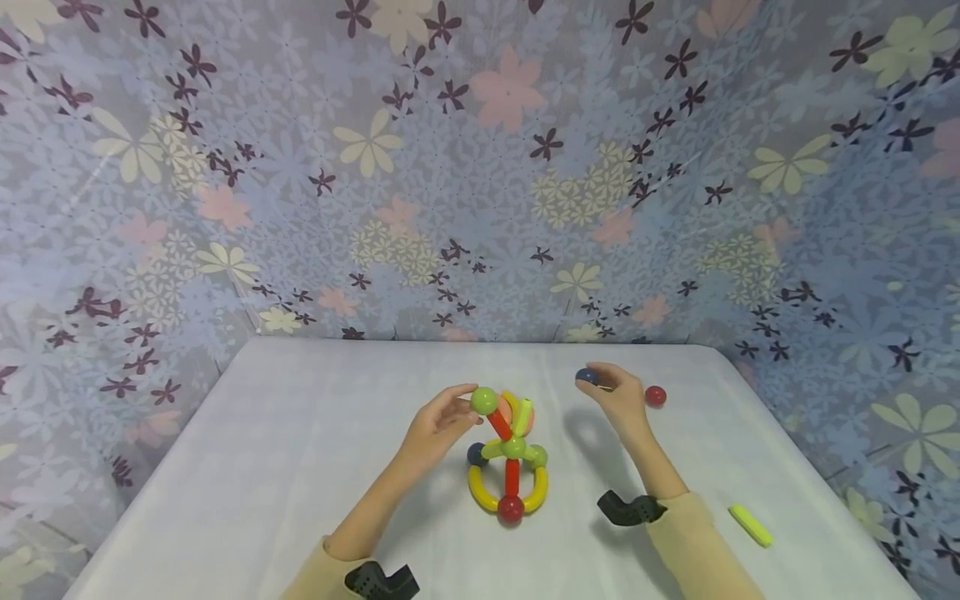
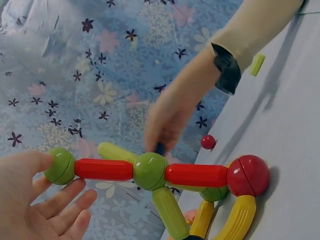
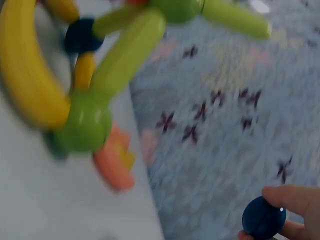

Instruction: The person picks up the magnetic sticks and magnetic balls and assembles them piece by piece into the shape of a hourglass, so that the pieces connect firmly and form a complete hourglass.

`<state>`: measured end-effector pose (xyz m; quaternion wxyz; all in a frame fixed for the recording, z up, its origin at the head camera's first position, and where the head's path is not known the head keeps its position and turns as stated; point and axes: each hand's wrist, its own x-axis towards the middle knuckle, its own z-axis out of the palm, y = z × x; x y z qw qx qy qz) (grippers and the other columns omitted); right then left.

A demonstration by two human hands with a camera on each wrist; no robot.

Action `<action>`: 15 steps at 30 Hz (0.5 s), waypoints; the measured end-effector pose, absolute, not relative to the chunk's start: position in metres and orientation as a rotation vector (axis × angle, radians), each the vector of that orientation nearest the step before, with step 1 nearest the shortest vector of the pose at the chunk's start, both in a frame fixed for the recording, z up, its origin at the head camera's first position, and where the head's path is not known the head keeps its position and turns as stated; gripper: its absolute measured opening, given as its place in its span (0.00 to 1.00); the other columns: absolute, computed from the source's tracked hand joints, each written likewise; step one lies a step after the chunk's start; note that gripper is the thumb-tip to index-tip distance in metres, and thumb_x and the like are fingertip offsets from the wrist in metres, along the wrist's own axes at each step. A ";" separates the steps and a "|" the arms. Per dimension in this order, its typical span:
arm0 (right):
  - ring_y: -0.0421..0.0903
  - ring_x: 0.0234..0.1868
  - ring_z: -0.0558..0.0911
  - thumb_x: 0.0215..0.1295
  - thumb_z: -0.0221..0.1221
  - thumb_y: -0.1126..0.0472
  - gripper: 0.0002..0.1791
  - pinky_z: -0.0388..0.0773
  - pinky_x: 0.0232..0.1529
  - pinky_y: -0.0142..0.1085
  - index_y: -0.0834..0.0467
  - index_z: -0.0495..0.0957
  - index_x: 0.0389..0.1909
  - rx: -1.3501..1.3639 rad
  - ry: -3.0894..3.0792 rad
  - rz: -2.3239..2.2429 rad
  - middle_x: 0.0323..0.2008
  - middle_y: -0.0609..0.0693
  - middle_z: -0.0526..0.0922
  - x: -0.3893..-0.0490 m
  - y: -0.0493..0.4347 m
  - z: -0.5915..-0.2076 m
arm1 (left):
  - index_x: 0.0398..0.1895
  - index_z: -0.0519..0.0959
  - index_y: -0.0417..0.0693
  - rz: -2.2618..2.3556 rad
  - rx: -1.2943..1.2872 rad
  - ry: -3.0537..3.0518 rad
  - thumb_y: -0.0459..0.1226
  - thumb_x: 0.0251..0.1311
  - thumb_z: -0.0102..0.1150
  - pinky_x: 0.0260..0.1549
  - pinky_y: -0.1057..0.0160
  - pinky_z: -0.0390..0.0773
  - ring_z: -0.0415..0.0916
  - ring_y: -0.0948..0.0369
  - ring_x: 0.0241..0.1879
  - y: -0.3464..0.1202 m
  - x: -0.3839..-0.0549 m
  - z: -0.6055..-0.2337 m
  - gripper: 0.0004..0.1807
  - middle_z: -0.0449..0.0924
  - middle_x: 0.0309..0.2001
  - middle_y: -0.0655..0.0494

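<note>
Pinching blue ball, right grip: clear from right wrist, blurred from left.

The toy frame stands on the table, between the left hand and the right hand. The end ball, at the frame's upper left, is in the left hand. The held ball is in the right hand, above the table. 2 other pieces lie on the table: the loose ball just right of that hand, and the stick farther right, nearer the front. Behind is the curtain.
</note>
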<state>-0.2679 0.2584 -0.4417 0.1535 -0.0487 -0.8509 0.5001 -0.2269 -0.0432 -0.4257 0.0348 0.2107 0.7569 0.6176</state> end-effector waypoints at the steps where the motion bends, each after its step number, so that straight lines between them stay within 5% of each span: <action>1: 0.45 0.48 0.80 0.59 0.65 0.57 0.24 0.76 0.47 0.26 0.61 0.76 0.55 -0.121 -2.429 1.466 0.53 0.60 0.80 -0.265 0.251 -0.436 | 0.65 0.67 0.48 1.906 0.649 2.311 0.37 0.65 0.53 0.57 0.52 0.75 0.79 0.50 0.51 -0.043 -0.227 -0.426 0.24 0.80 0.52 0.44; 6: 0.28 0.44 0.77 0.58 0.65 0.56 0.26 0.76 0.47 0.23 0.59 0.75 0.57 0.023 -2.385 1.646 0.56 0.56 0.79 -0.249 0.222 -0.412 | 0.67 0.66 0.51 1.899 0.641 2.301 0.37 0.65 0.53 0.57 0.55 0.76 0.79 0.53 0.51 -0.041 -0.227 -0.425 0.26 0.79 0.51 0.45; 15: 0.33 0.41 0.80 0.58 0.65 0.62 0.22 0.78 0.45 0.24 0.61 0.76 0.54 0.207 -2.346 1.728 0.48 0.61 0.81 -0.229 0.195 -0.400 | 0.71 0.60 0.60 1.941 0.616 2.284 0.37 0.66 0.53 0.55 0.54 0.76 0.79 0.52 0.49 -0.040 -0.225 -0.425 0.30 0.76 0.57 0.46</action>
